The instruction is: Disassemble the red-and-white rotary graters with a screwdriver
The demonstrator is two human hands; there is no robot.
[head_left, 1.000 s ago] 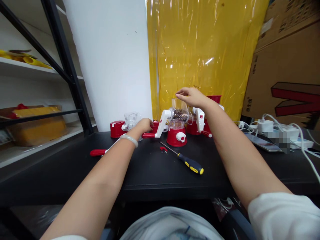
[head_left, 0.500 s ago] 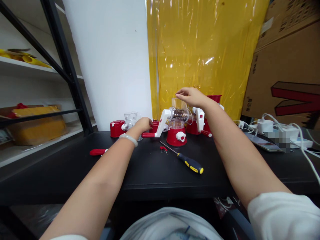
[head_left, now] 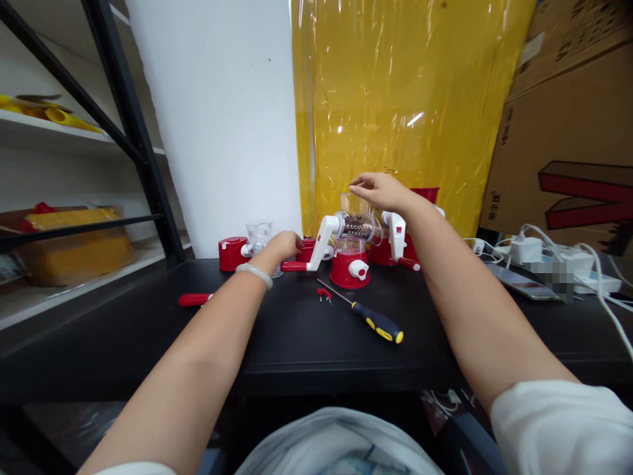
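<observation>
A rotary drum grater (head_left: 350, 269) stands upright on the black table, with a red base, a white knob, a metal drum and a clear body. Its white crank (head_left: 322, 243) points toward the left and ends in a red grip. Just above and behind that grip is my left hand (head_left: 285, 245), fingers curled downward; their tips and anything in them are hidden. My right hand (head_left: 378, 189) lies over the top of the clear hopper (head_left: 347, 203), fingers stretched out to the left. In front of the grater lies a screwdriver (head_left: 376, 323) beside small red pieces with screws (head_left: 324, 294).
Another red-based grater with a white crank (head_left: 397, 239) stands behind at right. Left of my hand are a red base (head_left: 232, 254), clear parts (head_left: 258, 234) and a red handle (head_left: 194, 300). A phone (head_left: 524, 282), chargers (head_left: 526, 251) and cables lie at the right.
Neither hand visibly changes its place on or near the grater. The whole view shifts very slightly; the crank and the loose parts stay where they were.
</observation>
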